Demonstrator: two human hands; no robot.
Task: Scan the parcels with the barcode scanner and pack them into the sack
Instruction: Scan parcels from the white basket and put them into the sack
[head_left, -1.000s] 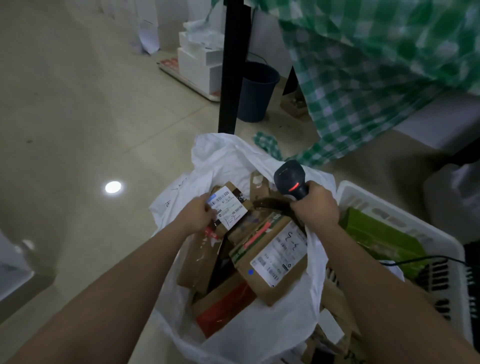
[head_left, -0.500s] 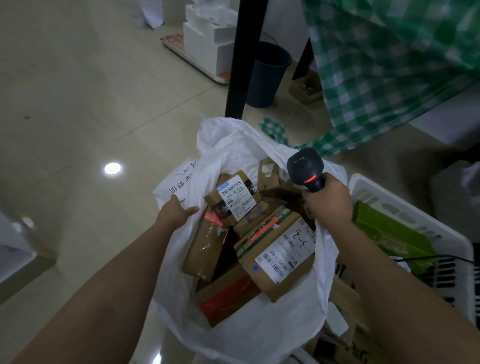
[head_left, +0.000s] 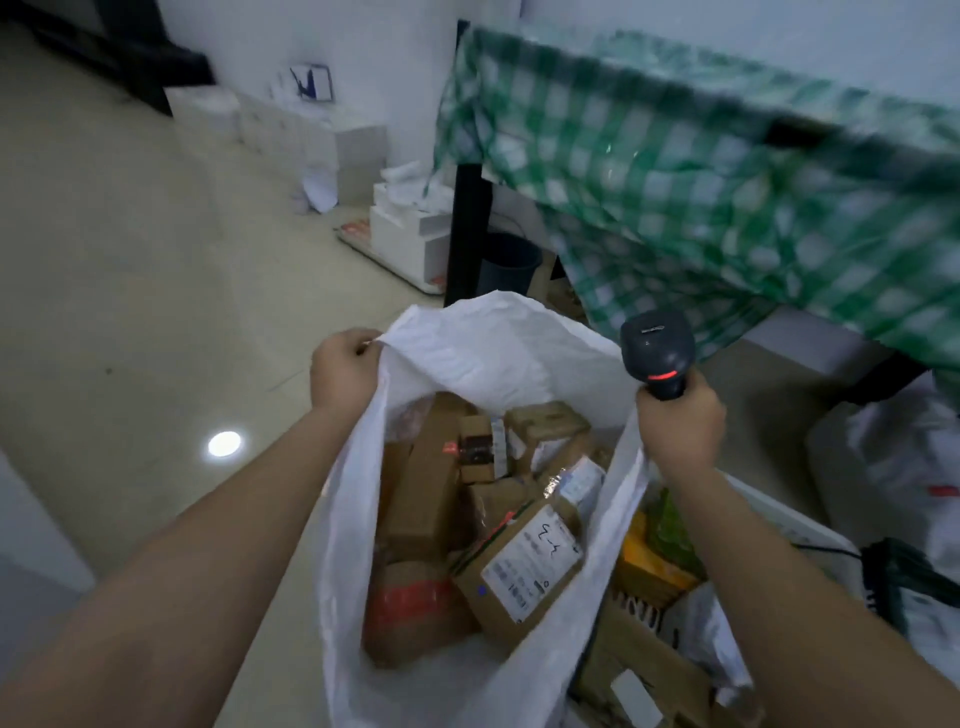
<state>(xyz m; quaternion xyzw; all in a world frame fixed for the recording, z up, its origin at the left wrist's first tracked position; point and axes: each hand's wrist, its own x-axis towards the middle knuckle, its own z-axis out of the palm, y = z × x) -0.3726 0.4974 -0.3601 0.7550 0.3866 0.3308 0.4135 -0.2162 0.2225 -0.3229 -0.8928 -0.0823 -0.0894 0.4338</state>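
- A bright round reflection (head_left: 224, 443) sits on the pale tiled floor (head_left: 130, 270) at the far left; white foam boxes (head_left: 410, 228) stand further back by the wall.
- The left hand (head_left: 345, 370) pinches the left rim of the white woven sack (head_left: 498, 353), fingers curled round the fabric, holding it up; the forearm runs down to the lower left corner.
- The sack stands open between the two hands; cardboard parcels (head_left: 431, 483) lie packed inside it, heaped at angles; one labelled carton (head_left: 524, 566) with a white shipping label and handwriting lies toward the right side; a box with red tape (head_left: 410, 597) lies low on the left.
- A dark bucket (head_left: 506, 262) stands behind a black table leg (head_left: 467, 234), beyond the sack.
- The right hand (head_left: 678, 426) grips the handle of the dark barcode scanner (head_left: 657, 348), its head upright with a red light showing; the same hand appears to hold the sack's right rim.
- A green checked tablecloth (head_left: 701, 171) hangs over the table at upper right, blurred.
- A white plastic crate (head_left: 810, 530) beside the sack holds more parcels (head_left: 644, 660), green and yellow among them.
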